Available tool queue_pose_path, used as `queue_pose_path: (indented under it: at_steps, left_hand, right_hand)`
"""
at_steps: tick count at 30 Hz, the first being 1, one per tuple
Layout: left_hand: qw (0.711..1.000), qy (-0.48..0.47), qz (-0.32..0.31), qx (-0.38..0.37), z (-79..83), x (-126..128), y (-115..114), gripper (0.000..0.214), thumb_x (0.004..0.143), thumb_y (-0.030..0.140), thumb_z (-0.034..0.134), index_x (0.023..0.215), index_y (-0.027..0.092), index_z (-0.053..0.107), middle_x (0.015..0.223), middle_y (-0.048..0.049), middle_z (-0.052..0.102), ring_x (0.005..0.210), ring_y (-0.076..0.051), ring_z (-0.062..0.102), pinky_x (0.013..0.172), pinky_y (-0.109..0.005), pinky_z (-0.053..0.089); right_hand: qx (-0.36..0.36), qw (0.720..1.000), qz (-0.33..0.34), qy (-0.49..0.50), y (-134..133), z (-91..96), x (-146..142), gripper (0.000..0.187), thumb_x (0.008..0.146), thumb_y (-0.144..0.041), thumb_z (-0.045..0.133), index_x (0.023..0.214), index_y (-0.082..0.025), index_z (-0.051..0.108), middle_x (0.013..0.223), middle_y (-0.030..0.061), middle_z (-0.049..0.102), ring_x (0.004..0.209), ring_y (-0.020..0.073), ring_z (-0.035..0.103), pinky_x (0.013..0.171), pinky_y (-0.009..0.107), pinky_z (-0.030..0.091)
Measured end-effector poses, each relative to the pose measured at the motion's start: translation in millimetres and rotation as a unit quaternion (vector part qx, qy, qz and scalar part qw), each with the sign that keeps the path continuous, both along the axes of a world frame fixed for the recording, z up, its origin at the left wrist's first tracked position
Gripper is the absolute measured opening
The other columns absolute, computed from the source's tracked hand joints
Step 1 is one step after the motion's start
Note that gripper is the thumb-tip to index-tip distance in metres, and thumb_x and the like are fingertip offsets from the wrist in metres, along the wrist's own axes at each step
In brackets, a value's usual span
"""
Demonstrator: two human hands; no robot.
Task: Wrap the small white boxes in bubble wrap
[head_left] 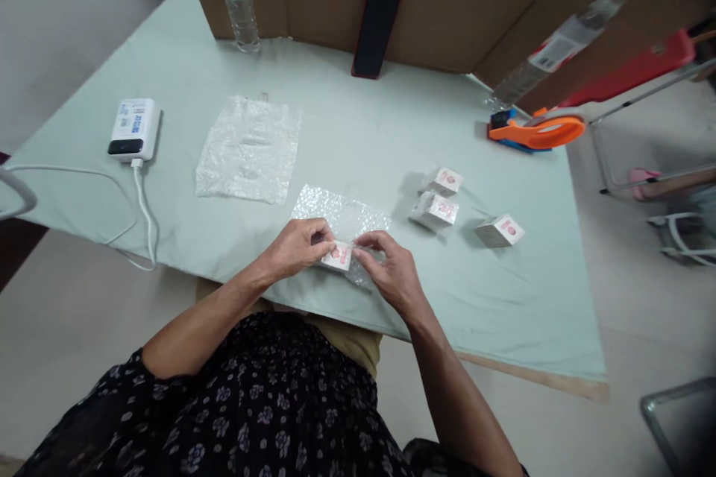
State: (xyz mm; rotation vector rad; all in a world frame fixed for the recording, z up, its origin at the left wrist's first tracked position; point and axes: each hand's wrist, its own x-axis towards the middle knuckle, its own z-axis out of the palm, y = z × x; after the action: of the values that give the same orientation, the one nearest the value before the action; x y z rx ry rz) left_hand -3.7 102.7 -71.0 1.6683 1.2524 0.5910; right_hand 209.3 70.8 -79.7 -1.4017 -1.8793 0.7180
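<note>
A small white box [336, 257] with red print lies on a sheet of bubble wrap [341, 212] near the table's front edge. My left hand [302, 244] is closed in a pinch at the box's upper left, on the edge of the wrap. On the other side, the thumb and fingers of my right hand [388, 268] pinch the wrap at the box's upper right. Part of the wrap spreads behind both hands, and some shows under my right fingers. My fingertips partly cover the box.
Right of my hands are two small boxes in clear wrap [439, 210] [447, 180] and a bare one [500, 231]. More bubble wrap [249, 149] lies left. An orange tape dispenser [540, 133], bottles [238, 0] [548, 56], a phone [377, 30] and a cabled white device [135, 130] stand around.
</note>
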Motion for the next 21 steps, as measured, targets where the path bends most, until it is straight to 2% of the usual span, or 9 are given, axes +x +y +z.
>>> queue_pose_path:
  at_steps: [3, 5, 8, 10, 13, 15, 18, 21]
  left_hand:
    - [1.0, 0.013, -0.014, -0.009, 2.1, 1, 5, 0.011, 0.079, 0.026, 0.062, 0.074, 0.017, 0.066, 0.073, 0.0009, 0.066, 0.068, -0.012, 0.056, 0.064, -0.024, 0.041]
    - [1.0, 0.016, -0.02, -0.013, 3.4, 1, 7, 0.012, 0.079, 0.027, 0.062, 0.073, 0.017, 0.065, 0.07, 0.0012, 0.065, 0.066, -0.012, 0.055, 0.063, -0.025, 0.04]
    - [0.999, 0.022, -0.026, -0.008, 6.8, -1, 7, 0.013, 0.08, 0.028, 0.061, 0.073, 0.017, 0.062, 0.071, 0.0006, 0.064, 0.068, -0.013, 0.055, 0.065, -0.026, 0.042]
    - [0.999, 0.038, -0.013, 0.009, 10.0, -8, 4, 0.013, 0.079, 0.031, 0.063, 0.081, 0.018, 0.063, 0.081, -0.0014, 0.067, 0.077, -0.016, 0.058, 0.072, -0.029, 0.045]
    - [0.998, 0.057, 0.027, 0.017, 12.4, -25, -4, 0.03, 0.078, 0.034, 0.065, 0.103, 0.019, 0.062, 0.1, -0.0046, 0.068, 0.092, -0.02, 0.061, 0.083, -0.033, 0.048]
    - [0.996, 0.073, 0.051, 0.001, 10.1, -33, -9, 0.032, 0.08, 0.031, 0.061, 0.11, 0.02, 0.06, 0.095, -0.0038, 0.068, 0.085, -0.019, 0.062, 0.08, -0.033, 0.048]
    - [0.989, 0.124, 0.077, -0.003, 2.3, -35, -12, 0.028, 0.083, 0.024, 0.054, 0.11, 0.02, 0.06, 0.078, -0.0004, 0.064, 0.073, -0.017, 0.059, 0.074, -0.032, 0.048]
    - [0.976, 0.194, 0.091, 0.032, -4.1, -33, -14, 0.032, 0.082, 0.022, 0.056, 0.114, 0.021, 0.059, 0.084, -0.0023, 0.065, 0.08, -0.019, 0.061, 0.079, -0.033, 0.048]
  right_hand:
    - [0.162, 0.979, -0.027, -0.122, -14, 16.3, -3, 0.009, 0.093, -0.025, 0.062, 0.099, -0.021, 0.067, 0.105, 0.0068, 0.072, 0.097, 0.0228, 0.063, 0.085, 0.037, 0.045]
    - [0.208, 0.96, 0.023, -0.186, -23, 24.1, -11, 0.012, 0.095, -0.022, 0.059, 0.104, -0.021, 0.066, 0.107, 0.0068, 0.072, 0.097, 0.0224, 0.061, 0.084, 0.037, 0.043]
    - [0.199, 0.94, 0.095, -0.26, -29, 23.5, -27, 0.02, 0.096, -0.019, 0.055, 0.113, -0.017, 0.064, 0.11, 0.0085, 0.07, 0.1, 0.0231, 0.058, 0.082, 0.036, 0.041]
    - [0.187, 0.933, 0.097, -0.291, -28, 18.5, -33, 0.02, 0.097, -0.018, 0.051, 0.112, -0.016, 0.064, 0.109, 0.0089, 0.069, 0.099, 0.0231, 0.057, 0.083, 0.036, 0.039]
    - [0.182, 0.925, 0.095, -0.318, -25, 13.5, -37, 0.021, 0.098, -0.02, 0.049, 0.113, -0.018, 0.063, 0.106, 0.0075, 0.068, 0.095, 0.0222, 0.054, 0.084, 0.037, 0.036]
    - [0.181, 0.917, 0.097, -0.341, -24, 13.4, -38, 0.024, 0.098, -0.022, 0.051, 0.119, -0.02, 0.061, 0.105, 0.0072, 0.067, 0.093, 0.0226, 0.051, 0.084, 0.037, 0.034]
    - [0.179, 0.902, 0.098, -0.381, -21, 14.9, -42, 0.027, 0.096, -0.028, 0.055, 0.123, -0.023, 0.059, 0.102, 0.0075, 0.064, 0.091, 0.0235, 0.048, 0.082, 0.038, 0.031]
    - [0.181, 0.889, 0.097, -0.408, -19, 15.4, -46, 0.022, 0.095, -0.03, 0.058, 0.116, -0.023, 0.061, 0.099, 0.0075, 0.062, 0.088, 0.0239, 0.046, 0.08, 0.039, 0.029]
